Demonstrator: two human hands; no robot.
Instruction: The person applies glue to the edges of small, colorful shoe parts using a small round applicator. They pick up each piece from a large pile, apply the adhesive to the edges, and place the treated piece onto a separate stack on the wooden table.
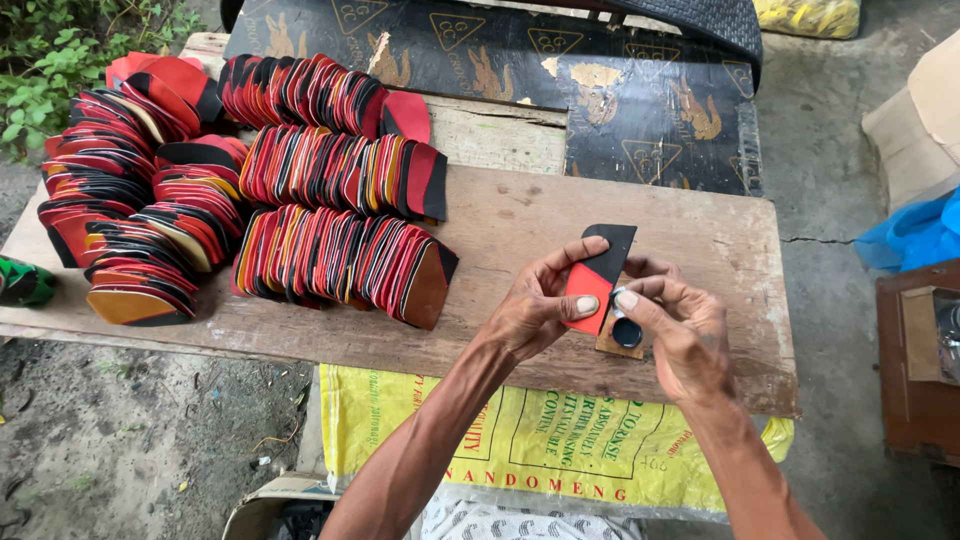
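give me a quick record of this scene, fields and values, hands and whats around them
left hand: holds a flat red and black piece upright by its edge
right hand: pinches the same piece from the other side; a small dark round thing sits under its fingers
under the hands: small wooden block on the wooden board
left part of board: rows of stacked red, black and orange pieces
behind board: dark printed sheet
below board: yellow sack
far right: blue bag
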